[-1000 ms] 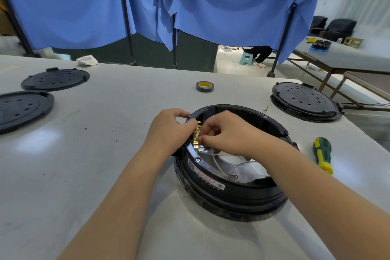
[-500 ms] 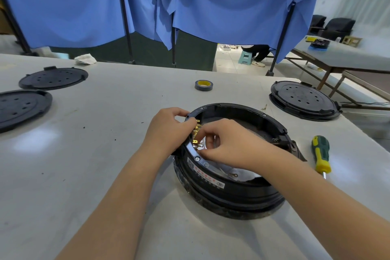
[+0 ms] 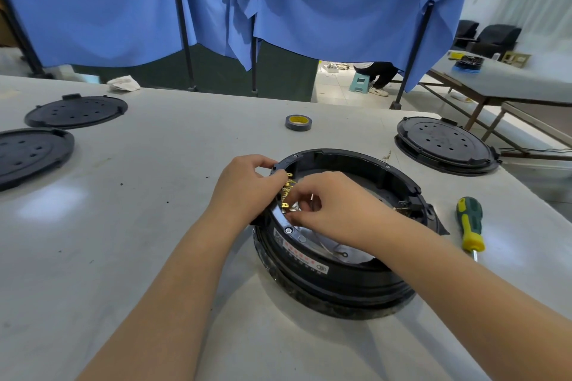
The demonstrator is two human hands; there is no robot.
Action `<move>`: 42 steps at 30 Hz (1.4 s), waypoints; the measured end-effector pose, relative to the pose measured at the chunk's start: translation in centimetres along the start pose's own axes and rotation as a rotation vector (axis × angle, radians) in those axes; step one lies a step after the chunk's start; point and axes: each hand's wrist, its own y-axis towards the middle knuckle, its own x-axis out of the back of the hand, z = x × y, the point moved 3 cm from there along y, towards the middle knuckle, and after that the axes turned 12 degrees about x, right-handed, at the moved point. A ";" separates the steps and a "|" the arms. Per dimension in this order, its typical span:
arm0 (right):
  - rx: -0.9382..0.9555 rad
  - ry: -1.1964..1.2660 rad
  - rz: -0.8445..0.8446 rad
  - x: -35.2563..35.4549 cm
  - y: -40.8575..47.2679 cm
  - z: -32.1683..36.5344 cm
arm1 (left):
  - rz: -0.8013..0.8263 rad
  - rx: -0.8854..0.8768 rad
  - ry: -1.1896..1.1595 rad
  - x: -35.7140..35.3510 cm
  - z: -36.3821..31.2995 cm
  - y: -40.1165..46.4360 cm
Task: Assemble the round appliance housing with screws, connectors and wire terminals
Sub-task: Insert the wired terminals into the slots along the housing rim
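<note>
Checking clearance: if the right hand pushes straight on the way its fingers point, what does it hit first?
Likely the brass terminals on the housing wall; the right hand points left at them, fingers nearly touching. The left hand is just behind. Depth unclear.

Head-worn, wide-angle — looking forward and down, close over both hands at the housing (image 3: pixel 337 244) on the table (image 3: pixel 123 257); curtains (image 3: pixel 123 3) beyond.

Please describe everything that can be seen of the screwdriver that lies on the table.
The green and yellow plastic-handled screwdriver lies flat on the pale grey table, right of the round black appliance housing and apart from it. Its handle is green with yellow bands. A short piece of metal shaft shows at the near end, pointing toward the person. Neither hand touches it.
</note>
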 end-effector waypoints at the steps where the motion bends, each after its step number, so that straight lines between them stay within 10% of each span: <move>1: -0.001 -0.004 0.001 0.0 0.0 0.0 | 0.000 -0.001 0.001 0.0 0.0 0.0; 42: -0.087 -0.016 0.008 0.0 -0.1 -0.2 | -0.033 0.005 0.003 0.0 -0.1 -0.2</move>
